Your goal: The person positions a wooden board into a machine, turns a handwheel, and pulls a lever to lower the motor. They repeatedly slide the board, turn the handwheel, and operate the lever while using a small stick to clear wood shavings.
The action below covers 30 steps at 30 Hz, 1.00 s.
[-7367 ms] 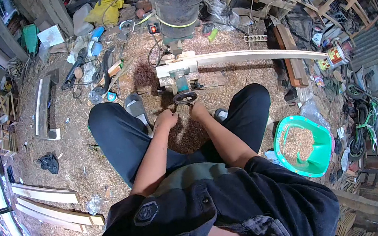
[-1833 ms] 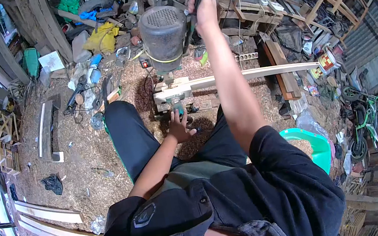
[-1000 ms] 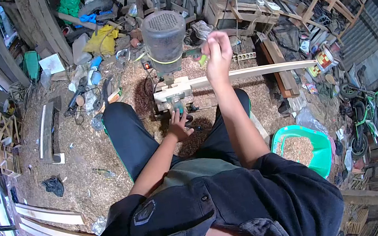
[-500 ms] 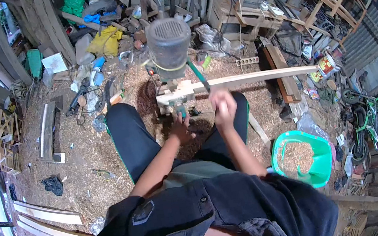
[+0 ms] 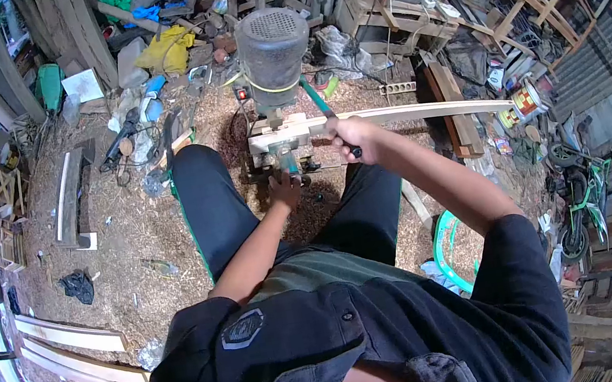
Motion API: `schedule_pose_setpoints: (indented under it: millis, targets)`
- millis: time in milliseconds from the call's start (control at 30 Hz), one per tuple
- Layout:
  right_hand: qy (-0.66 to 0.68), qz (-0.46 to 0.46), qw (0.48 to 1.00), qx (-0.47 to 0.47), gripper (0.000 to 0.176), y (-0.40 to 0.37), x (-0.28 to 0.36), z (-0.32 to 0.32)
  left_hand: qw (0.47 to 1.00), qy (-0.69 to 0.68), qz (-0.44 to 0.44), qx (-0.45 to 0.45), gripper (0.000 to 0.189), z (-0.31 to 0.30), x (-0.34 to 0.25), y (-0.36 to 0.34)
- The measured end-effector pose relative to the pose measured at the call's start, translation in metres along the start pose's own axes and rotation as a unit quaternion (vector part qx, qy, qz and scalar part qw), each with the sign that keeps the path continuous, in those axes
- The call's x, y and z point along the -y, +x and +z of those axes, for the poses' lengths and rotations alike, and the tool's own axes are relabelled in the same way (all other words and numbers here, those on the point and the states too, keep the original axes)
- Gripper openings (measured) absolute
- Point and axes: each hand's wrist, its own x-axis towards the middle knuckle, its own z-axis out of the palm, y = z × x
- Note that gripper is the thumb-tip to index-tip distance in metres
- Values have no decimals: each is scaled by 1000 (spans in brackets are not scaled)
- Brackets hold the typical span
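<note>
Right hand [image 5: 357, 139] fist closed round the near end of a green metal lever with a black grip [image 5: 316, 97]. Lever slants from beside the dark, cylindrical motor with a perforated top [image 5: 274, 57], far-left to near-right, crossing over the long, pale, narrow wooden board [image 5: 428, 110]. Board's long axis runs left-right, just beyond the right hand; left end at the machine's teal metal clamp [image 5: 287, 160], right end by the white, red and yellow bucket [image 5: 529, 103]. Left hand [image 5: 285, 192] touches the clamp's near side, fingers partly hidden; can't tell if gripping. Right hand nearer the board's length, left hand nearer the clamp. Wood shavings on floor all round.
</note>
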Motion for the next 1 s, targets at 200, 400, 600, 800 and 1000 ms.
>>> schedule_pose_setpoints:
  millis: [200,400,600,800,1000]
  targets:
    - [-102,-163,977,-95,20,41,-101,7,965,-195,-66,-164,55,-46,-58,-52]
    - [-109,-136,982,-72,17,48,-100,3,932,-273,-146,-186,62,-61,-60,-63]
    - [-5,79,997,-10,16,40,-73,4,783,-591,-191,6,115,-72,-48,-70]
    - [31,106,994,23,27,24,-13,-7,867,-453,-197,-67,97,-73,-46,-71]
    - [37,45,998,-28,25,10,-19,0,869,-448,-209,-13,131,-29,-13,-31]
